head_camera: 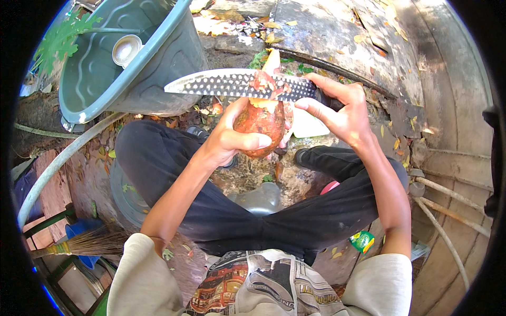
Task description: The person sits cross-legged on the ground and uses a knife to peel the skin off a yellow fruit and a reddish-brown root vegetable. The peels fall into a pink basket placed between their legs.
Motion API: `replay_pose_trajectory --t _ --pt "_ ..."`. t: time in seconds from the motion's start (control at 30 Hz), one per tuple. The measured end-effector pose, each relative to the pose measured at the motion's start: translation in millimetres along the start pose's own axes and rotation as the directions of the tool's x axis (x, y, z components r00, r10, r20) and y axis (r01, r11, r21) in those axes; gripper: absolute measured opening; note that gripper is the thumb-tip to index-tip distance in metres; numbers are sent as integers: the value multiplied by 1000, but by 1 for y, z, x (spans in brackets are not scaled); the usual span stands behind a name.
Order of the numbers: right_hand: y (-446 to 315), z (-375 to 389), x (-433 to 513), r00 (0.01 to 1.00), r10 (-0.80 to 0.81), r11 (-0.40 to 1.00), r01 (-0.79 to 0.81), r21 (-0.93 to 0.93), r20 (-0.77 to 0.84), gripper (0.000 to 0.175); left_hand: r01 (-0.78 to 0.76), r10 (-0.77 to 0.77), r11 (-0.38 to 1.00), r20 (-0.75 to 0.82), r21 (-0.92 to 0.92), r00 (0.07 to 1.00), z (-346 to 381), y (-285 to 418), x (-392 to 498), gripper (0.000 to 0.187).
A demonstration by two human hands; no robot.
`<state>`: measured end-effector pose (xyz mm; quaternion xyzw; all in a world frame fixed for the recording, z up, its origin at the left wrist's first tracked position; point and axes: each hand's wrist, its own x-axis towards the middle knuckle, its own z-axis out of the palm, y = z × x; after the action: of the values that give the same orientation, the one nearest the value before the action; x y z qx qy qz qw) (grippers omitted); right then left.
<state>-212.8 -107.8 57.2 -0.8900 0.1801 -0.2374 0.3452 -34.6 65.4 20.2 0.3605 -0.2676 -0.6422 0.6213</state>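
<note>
My left hand holds a large reddish-brown root tuber, perhaps a sweet potato, with my thumb across its lower end. Its upper part shows pale orange flesh where skin is off. My right hand grips the dark handle of a broad knife whose dark blade has a pattern of pale dimples. The blade lies crosswise over the upper part of the tuber, its tip to the left, with reddish scraps stuck on it. A narrow yellow-orange end shows beyond the blade. Something white lies below my right hand, partly hidden.
A large grey-green plastic tub with a metal bowl-shaped dipper stands upper left. A hose curves along the left. A straw broom lies lower left. Pipes and a green packet are at right. Leaves litter the ground.
</note>
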Motion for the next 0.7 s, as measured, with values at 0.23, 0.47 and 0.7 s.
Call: replay_pose_trajectory --t 0.23,0.47,0.7 --pt "6 -5 4 996 -81 997 81 -1 -39 43 16 -9 994 67 -110 998 -4 -2 0 80" --pt "15 -19 10 975 138 990 -136 22 -173 41 -26 78 975 229 -221 970 -4 4 -2 83" --pt "4 -9 4 993 98 978 -83 192 -66 42 -34 85 968 197 -250 977 3 1 3 80"
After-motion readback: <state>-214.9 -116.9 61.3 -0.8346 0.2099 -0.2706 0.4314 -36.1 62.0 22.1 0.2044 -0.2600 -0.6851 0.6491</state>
